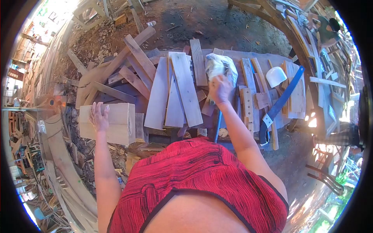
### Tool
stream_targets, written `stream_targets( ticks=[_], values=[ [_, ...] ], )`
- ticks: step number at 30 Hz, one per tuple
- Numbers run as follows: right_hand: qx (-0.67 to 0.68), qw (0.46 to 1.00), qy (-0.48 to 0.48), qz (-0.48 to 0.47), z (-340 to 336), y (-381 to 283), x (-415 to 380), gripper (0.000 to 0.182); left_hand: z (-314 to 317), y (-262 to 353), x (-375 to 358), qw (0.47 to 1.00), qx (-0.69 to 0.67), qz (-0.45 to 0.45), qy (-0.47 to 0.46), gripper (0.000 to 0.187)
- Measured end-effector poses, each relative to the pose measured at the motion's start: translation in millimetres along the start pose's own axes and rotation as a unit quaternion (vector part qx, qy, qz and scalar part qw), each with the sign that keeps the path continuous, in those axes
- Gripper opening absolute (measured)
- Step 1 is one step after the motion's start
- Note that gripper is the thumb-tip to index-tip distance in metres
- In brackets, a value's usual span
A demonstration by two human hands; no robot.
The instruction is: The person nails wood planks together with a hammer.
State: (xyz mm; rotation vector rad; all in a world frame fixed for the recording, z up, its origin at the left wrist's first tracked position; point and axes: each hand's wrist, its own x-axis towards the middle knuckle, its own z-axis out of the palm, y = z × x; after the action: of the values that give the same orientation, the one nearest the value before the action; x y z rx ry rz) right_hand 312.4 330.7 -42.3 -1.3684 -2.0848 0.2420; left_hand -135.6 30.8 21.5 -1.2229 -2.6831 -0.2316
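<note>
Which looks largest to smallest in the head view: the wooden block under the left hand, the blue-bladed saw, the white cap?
1. Wooden block under the left hand.
2. Blue-bladed saw, long but thin; the block's nearness to the camera makes this order unsure.
3. White cap, clearly smallest.

An open-air carpentry yard surrounds me: a dirt floor (217,23) scattered with chips and offcuts, a workbench (268,58) strewn with loose planks (182,89), a blue-bladed saw (281,99) and a white bowl (276,75). Stacked lumber (42,66) lines the left side, curved timbers (66,163) lie below it, and harsh sunlight burns in at the edges.
</note>
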Motion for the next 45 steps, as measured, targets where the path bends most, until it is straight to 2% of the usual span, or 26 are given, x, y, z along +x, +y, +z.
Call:
stream_targets(
  ticks=[2, 5, 6, 10, 12, 14, 15, 16, 17, 19, 20, 21, 22, 23, 25, 26, 27, 28, 30, 33, 35, 37, 39, 40, 42, 45],
  values=[
    [0.083, 0.993, -0.026, -0.080, 12, -20, -3, 0.008, -1, 2, -1, 1.000, -0.004, -0.003, -0.001, 0.043],
    [0.127, 0.977, -0.034, -0.170, 33, -30, -9, 0.007, -2, 4, -1, 1.000, -0.001, -0.010, -0.002, 0.043],
    [0.126, 0.972, -0.081, -0.180, 30, -31, -8, 0.006, -3, 4, -1, 1.000, 0.003, -0.012, -0.006, 0.043],
    [0.192, 0.948, -0.119, -0.225, 9, -24, -2, 0.009, -1, 3, -1, 1.000, 0.013, -0.024, -0.009, 0.045],
    [0.280, 0.948, -0.120, -0.090, 2, -11, 8, 0.017, 1, 0, -1, 1.000, -0.001, -0.004, -0.001, 0.046],
    [0.299, 0.954, 0.000, 0.009, -2, -1, 24, 0.023, 1, -1, -1, 1.000, -0.003, -0.003, 0.001, 0.046],
    [0.283, 0.956, 0.004, 0.079, 1, 13, 34, 0.025, 1, -2, -1, 1.000, -0.006, 0.002, 0.003, 0.047],
    [0.217, 0.971, 0.008, 0.101, 12, 35, 44, 0.024, 2, -2, 0, 1.000, -0.006, -0.001, 0.004, 0.047],
    [0.313, 0.935, 0.006, 0.165, 26, 56, 52, 0.026, 2, -2, 0, 1.000, -0.001, -0.004, -0.002, 0.047],
    [0.509, 0.822, -0.001, 0.255, 21, 73, 66, 0.024, 2, -3, 1, 1.000, 0.007, -0.014, -0.003, 0.048],
    [0.512, 0.821, -0.004, 0.253, 20, 72, 69, 0.024, 2, -3, 0, 1.000, 0.008, -0.010, -0.003, 0.048],
    [0.646, 0.689, 0.003, 0.328, 5, 63, 73, 0.020, 2, -3, 0, 1.000, 0.008, -0.006, -0.003, 0.048],
    [0.753, 0.530, 0.012, 0.391, -4, 56, 75, 0.017, 3, -5, 0, 1.000, 0.009, -0.008, -0.003, 0.048],
    [0.751, 0.530, 0.012, 0.393, 1, 56, 71, 0.017, 4, -5, -1, 1.000, 0.007, -0.005, 0.003, 0.048],
    [0.595, 0.724, -0.192, 0.292, 26, 57, 55, 0.024, 6, -5, 1, 1.000, 0.005, 0.002, 0.009, 0.048],
    [0.482, 0.840, -0.172, 0.180, 56, 55, 38, 0.026, 5, -5, 1, 1.000, 0.004, 0.001, 0.003, 0.048],
    [0.351, 0.923, -0.146, 0.061, 80, 47, 21, 0.030, 4, -5, 1, 1.000, 0.004, -0.001, -0.002, 0.048],
    [0.351, 0.923, -0.146, 0.063, 73, 26, 13, 0.030, 4, -4, 0, 1.000, 0.004, 0.000, -0.004, 0.048],
    [0.124, 0.974, -0.156, -0.108, 32, -20, 9, 0.028, 4, -3, 1, 1.000, -0.006, -0.019, -0.011, 0.048],
    [0.123, 0.977, -0.145, -0.100, 30, -18, 15, 0.022, 6, -6, 1, 1.000, -0.002, -0.010, -0.004, 0.048],
    [0.186, 0.970, -0.145, -0.061, 8, -16, 25, 0.018, 4, -4, 0, 1.000, -0.004, -0.010, -0.004, 0.048],
    [0.196, 0.980, -0.017, -0.001, 4, 1, 36, 0.015, 5, -5, 0, 1.000, -0.006, -0.013, -0.003, 0.048],
    [0.163, 0.985, -0.010, 0.051, 1, 28, 52, 0.013, 8, -8, 1, 1.000, -0.009, 0.008, 0.014, 0.048],
    [0.164, 0.985, -0.011, 0.049, 7, 49, 58, 0.013, 7, -8, 0, 1.000, -0.009, 0.005, 0.015, 0.048],
    [0.047, 0.994, -0.101, -0.004, 32, 97, 58, 0.014, 5, -5, 1, 1.000, -0.009, -0.007, 0.000, 0.048],
    [0.098, 0.987, -0.116, 0.046, 52, 118, 63, 0.020, 3, -1, 1, 1.000, -0.003, -0.024, -0.009, 0.048]
  ],
)
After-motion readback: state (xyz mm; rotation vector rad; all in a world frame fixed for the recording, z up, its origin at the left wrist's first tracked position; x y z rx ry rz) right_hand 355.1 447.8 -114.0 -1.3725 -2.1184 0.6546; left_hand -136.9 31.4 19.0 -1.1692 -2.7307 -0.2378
